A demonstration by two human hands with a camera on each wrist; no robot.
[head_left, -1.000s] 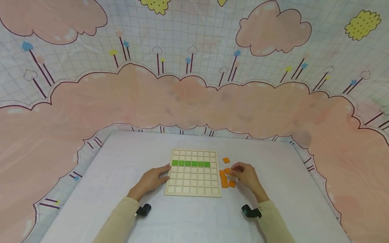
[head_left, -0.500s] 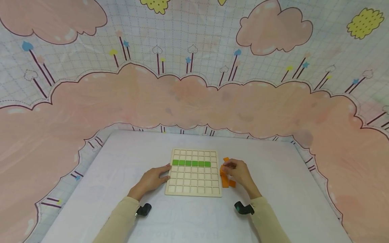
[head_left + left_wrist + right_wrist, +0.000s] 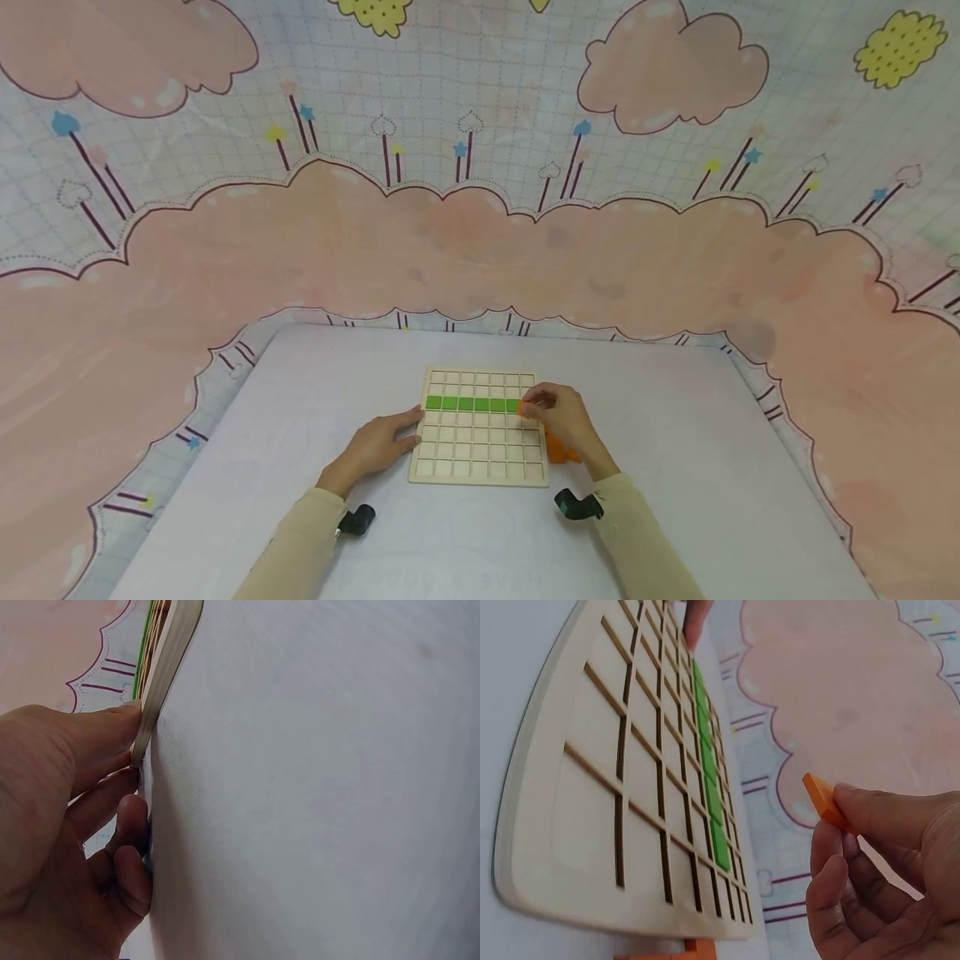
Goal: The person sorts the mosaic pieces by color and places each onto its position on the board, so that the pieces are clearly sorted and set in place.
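Observation:
A pale wooden board [image 3: 480, 450] with a grid of square recesses lies flat on the table. Green square tiles [image 3: 458, 404] fill most of one row, also seen as a green strip [image 3: 709, 757] in the right wrist view. My left hand [image 3: 371, 446] rests at the board's left side, its fingertips touching the edge [image 3: 161, 675]. Over the board's right side, my right hand [image 3: 558, 412] pinches an orange square tile [image 3: 821, 799] between thumb and fingers. That tile [image 3: 522, 408] hangs close to the right end of the green row.
More orange tiles [image 3: 557, 450] lie beside the board's right edge, partly hidden by the right hand; some orange pieces [image 3: 697, 950] show below the board in the right wrist view. A patterned cloth [image 3: 480, 242] covers the wall behind the white table [image 3: 337, 350].
My right hand has picked up an orange tile from the pile and moved left with it over the board's right side. The left hand has stayed at the board's left edge.

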